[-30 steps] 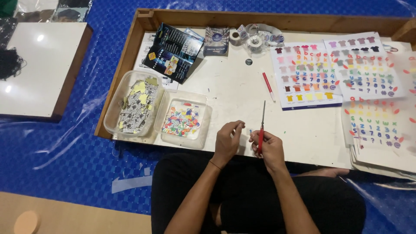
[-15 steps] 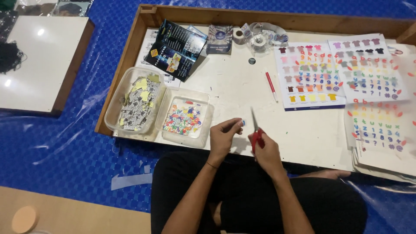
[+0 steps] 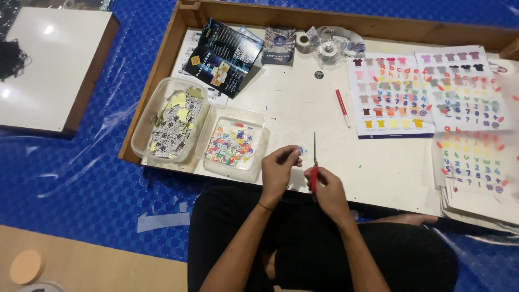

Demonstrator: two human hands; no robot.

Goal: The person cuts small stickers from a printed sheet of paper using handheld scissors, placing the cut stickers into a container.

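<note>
My right hand (image 3: 326, 190) grips red-handled scissors (image 3: 314, 165), blades pointing up and away from me. My left hand (image 3: 279, 166) pinches a small cut-out sticker piece (image 3: 301, 151) just left of the blades. Both hands hover over the near edge of the white work surface (image 3: 303, 108) inside a wooden tray. To the left of my left hand stands a clear tub of colourful cut-out pieces (image 3: 232, 143).
A second clear tub (image 3: 170, 125) holds paper scraps. Sticker sheets with coloured shirts, letters and numbers (image 3: 390, 94) lie to the right, more stacked at the right edge (image 3: 476, 162). A red pen (image 3: 343, 107), tape rolls (image 3: 327, 51) and a dark booklet (image 3: 224, 57) lie further back.
The scissors swung from tilted to pointing straight up, and both hands shifted slightly. My left hand now holds the small piece up beside the blades.
</note>
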